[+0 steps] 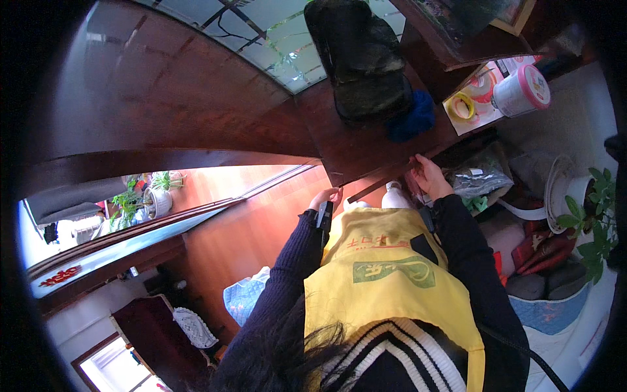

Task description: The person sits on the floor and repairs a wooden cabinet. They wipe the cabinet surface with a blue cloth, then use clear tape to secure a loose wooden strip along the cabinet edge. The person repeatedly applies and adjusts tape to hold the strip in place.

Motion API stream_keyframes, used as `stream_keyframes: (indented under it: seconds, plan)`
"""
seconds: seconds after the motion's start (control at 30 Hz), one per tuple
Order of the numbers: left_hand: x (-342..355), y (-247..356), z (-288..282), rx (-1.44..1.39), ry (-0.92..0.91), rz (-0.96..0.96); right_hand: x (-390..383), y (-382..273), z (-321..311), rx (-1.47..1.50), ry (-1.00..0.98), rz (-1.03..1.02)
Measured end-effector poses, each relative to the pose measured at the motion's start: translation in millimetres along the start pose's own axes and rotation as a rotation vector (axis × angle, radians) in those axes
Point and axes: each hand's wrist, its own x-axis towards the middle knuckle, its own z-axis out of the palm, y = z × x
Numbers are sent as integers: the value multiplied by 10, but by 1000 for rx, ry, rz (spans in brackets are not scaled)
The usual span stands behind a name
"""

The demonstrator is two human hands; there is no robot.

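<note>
My left hand has its fingers curled at the near edge of a dark wooden surface, in the lower middle of the view. My right hand grips that edge farther right, its thumb and fingers bent. A narrow dark strip with a gap shows between my hands, over the reddish wood floor. On the surface lie a black cushioned object and a blue cloth bundle. My yellow apron and white shoes show below.
At right are a white-and-pink tub, yellow tape rolls, bagged items, a blue bin and a leafy plant. A doorway track, potted plants and dark red seat are at left.
</note>
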Motion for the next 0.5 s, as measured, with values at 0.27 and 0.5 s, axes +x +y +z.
stream_keyframes:
  seconds: [0.27,0.5]
  plan:
    - [-196,-87,100,-17,-51,36,-80,-104,37,-37,9,62]
    - [-65,50,66,310,-128,240,-71,-90,10,-37,-12,84]
